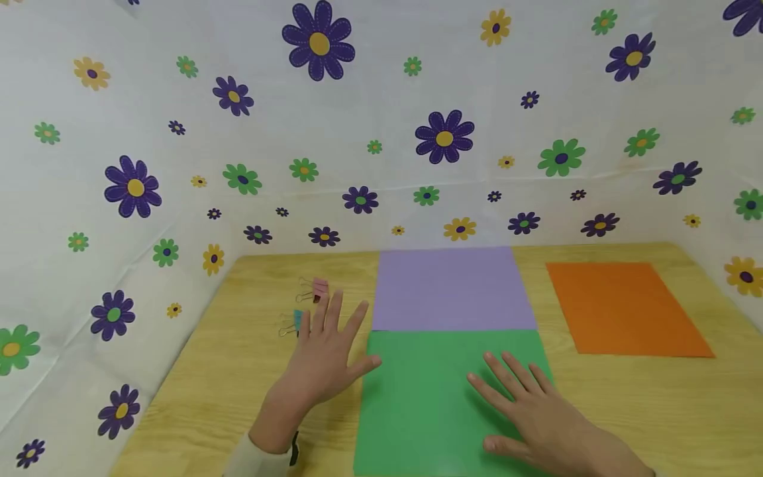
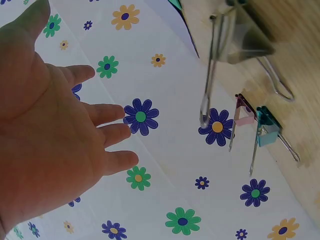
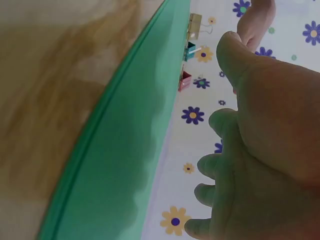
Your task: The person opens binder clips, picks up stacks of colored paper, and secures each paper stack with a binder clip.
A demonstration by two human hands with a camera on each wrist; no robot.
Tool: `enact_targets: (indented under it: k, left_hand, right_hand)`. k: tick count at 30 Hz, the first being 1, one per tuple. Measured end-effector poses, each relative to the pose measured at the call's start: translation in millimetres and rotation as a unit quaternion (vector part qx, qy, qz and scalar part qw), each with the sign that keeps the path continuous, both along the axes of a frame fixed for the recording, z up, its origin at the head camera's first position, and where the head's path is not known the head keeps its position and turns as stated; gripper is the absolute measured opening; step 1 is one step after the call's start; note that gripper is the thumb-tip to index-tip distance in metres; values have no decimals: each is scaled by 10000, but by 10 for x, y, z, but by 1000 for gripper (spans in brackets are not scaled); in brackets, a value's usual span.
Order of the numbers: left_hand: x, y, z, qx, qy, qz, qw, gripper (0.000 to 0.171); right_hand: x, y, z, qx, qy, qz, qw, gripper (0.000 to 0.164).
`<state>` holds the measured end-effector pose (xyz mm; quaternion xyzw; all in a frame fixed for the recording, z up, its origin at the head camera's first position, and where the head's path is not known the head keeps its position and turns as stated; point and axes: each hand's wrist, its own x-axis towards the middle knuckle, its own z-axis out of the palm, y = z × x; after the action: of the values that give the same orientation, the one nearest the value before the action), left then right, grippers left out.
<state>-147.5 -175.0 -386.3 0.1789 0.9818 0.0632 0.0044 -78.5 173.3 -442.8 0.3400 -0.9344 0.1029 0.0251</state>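
Note:
My left hand point(image 1: 322, 364) hovers with spread fingers left of the green sheet point(image 1: 429, 397), holding nothing. Its fingertips partly cover a pink binder clip point(image 1: 320, 287) and a teal binder clip point(image 1: 299, 319) in the head view. A third, gold-toned binder clip point(image 3: 195, 26) shows in the right wrist view, and large and blurred in the left wrist view; the hand hides it from the head camera. My right hand point(image 1: 539, 417) is held over the right part of the green sheet, fingers spread, casting a shadow on it. Nothing is in its grasp.
A lavender sheet point(image 1: 450, 291) lies directly behind the green one, their edges meeting. Apart from them, an orange sheet point(image 1: 628, 308) lies at the right on the wooden table point(image 1: 220, 377). White flowered cloth point(image 1: 357, 112) encloses the back and sides.

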Motion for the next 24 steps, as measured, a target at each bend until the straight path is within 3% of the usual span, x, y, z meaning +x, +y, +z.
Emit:
enact_targets:
  k: [9,16,24]
  left_hand:
    - [20,-81,8,-36,114,-89,9999,86]
    - [23,-148,50,-92,56,69,9999,85]
    - [42,-167,49,20,35,56,10000,82]
  right_hand:
    - [3,26,3,-176,-220,-107,9995,78]
    - [-91,78,37,-198,-778,-313,9963,82]
    - [-158,111,36,-96,-1232,-95,9923,89]
